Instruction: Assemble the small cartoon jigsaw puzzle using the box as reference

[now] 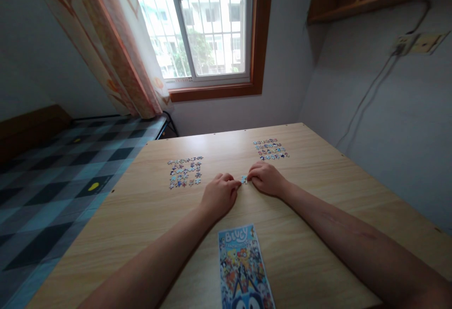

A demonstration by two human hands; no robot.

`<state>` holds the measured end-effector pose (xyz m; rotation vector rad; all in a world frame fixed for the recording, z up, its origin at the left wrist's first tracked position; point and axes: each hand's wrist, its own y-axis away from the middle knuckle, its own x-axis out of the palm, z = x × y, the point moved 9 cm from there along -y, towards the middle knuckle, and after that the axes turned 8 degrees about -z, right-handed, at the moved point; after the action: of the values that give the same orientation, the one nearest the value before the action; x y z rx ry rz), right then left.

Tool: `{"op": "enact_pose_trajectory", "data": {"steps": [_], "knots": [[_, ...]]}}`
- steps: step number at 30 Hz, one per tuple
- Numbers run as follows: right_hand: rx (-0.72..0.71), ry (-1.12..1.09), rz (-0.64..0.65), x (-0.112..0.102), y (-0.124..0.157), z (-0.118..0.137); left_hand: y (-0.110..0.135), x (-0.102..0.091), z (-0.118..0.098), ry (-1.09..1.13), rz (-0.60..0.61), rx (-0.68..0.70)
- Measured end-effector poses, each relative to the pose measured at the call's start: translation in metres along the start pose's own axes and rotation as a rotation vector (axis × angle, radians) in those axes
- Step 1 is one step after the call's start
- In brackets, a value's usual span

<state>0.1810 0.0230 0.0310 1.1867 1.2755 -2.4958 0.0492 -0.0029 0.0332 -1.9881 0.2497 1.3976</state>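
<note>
My left hand (219, 193) and my right hand (267, 178) rest on the wooden table (318, 233), fingers curled. Their fingertips meet on a small light-blue jigsaw piece (243, 179) lying on the table between them. Left of my hands lies a partly joined jigsaw frame (184, 172) with a hollow middle. Behind my right hand sits a group of loose jigsaw pieces (270, 149). A colourful puzzle picture sheet (243, 269) lies on the table near me, between my forearms.
A bed with a blue and black checked cover (52, 177) stands against the table's left side. A window with a patterned curtain (116, 50) is behind the table. A wall with a cable and socket (406, 45) runs along the right edge.
</note>
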Motion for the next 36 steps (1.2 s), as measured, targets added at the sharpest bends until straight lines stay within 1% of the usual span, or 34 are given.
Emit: {"op": "enact_pose_trajectory", "data": {"steps": [4,20,36], "knots": [[0.026,0.014,-0.017,-0.0005,0.0001,-0.0035,0.0002,-0.0004,-0.0009,0.014,0.002,0.014],[0.05,0.024,-0.006,-0.0022,0.0006,-0.0054,-0.0009,0.0,-0.0054,-0.017,0.026,0.028],[0.064,-0.026,-0.002,-0.0013,0.0034,-0.0044,0.0038,-0.0002,-0.0078,-0.021,0.057,0.047]]}}
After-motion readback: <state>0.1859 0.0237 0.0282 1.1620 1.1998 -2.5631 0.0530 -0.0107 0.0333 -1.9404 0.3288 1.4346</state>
